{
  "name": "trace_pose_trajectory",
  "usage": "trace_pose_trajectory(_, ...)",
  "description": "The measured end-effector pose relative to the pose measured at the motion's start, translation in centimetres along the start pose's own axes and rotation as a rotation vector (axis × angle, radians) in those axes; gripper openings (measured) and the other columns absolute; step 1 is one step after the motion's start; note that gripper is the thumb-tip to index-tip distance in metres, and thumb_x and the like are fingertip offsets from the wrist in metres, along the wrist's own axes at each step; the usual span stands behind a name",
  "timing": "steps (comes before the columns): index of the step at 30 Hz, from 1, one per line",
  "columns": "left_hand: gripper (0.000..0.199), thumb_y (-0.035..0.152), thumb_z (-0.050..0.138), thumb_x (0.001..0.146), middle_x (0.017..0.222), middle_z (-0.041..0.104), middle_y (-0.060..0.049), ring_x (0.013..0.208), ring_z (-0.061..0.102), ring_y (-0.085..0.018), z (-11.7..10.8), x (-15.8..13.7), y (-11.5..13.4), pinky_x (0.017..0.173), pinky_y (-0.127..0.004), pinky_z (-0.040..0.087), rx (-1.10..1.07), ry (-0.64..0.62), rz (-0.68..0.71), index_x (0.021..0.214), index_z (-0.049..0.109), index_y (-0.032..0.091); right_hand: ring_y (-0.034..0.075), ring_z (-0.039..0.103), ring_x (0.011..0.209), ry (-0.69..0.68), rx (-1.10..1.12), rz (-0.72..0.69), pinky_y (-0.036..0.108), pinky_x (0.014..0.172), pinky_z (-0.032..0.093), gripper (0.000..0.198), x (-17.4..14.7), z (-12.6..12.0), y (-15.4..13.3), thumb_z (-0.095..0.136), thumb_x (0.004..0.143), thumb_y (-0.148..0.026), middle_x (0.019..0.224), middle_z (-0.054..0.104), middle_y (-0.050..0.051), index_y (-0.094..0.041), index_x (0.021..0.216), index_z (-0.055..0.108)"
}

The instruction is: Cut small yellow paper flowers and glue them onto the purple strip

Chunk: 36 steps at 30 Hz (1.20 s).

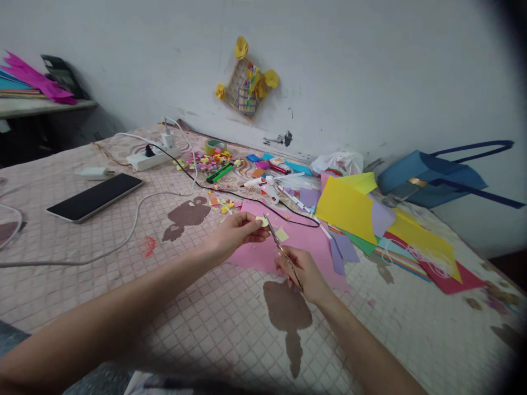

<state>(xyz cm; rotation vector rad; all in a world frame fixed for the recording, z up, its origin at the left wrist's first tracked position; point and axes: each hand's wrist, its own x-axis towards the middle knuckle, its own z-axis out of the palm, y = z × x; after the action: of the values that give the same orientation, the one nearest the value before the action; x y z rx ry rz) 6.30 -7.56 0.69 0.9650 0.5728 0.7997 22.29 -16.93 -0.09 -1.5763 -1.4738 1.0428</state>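
My left hand (245, 230) pinches a small pale yellow piece of paper (261, 221) between thumb and fingers. In my right hand (300, 269) is a pair of scissors (274, 234), its blades pointing up and left and touching or nearly touching the piece's right edge. Whether the blades are parted I cannot tell. Both hands are above a pink sheet of paper (257, 259). A pale yellow square (282, 234) lies on that sheet, just right of the scissors. Part of the scissors' handle is hidden by my right fingers.
A glue gun (269, 189) with a black cord lies beyond the sheet. Behind it are a green cutter (220, 174), a heap of small paper flowers (209, 161) and a power strip (154, 158). Coloured sheets (349, 208) and a blue bag (432, 178) stand right; a phone (96, 196) lies left.
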Motion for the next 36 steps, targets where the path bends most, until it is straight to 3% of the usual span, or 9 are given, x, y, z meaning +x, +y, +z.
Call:
trace_pose_trajectory(28, 0.012, 0.016, 0.062, 0.077, 0.073, 0.067, -0.006, 0.068, 0.065, -0.013, 0.17, -0.02, 0.21, 0.072, -0.028, 0.051, -0.038, 0.017, -0.018, 0.073, 0.052, 0.011, 0.008, 0.038, 0.037, -0.001, -0.056, -0.009, 0.019, 0.037, 0.028, 0.036, -0.11, -0.15, -0.02, 0.046, 0.082, -0.048, 0.047, 0.037, -0.006, -0.018, 0.061, 0.045)
trace_pose_trajectory(36, 0.017, 0.022, 0.067, 0.073, 0.071, 0.066, -0.006, 0.069, 0.064, -0.014, 0.15, -0.11, 0.37, 0.072, -0.029, 0.050, -0.017, 0.029, -0.011, 0.073, 0.054, 0.011, 0.008, 0.039, 0.039, -0.017, -0.124, -0.032, 0.019, 0.037, 0.028, 0.036, -0.15, -0.33, 0.01, 0.044, 0.084, -0.046, 0.046, 0.037, -0.006, -0.018, 0.062, 0.045)
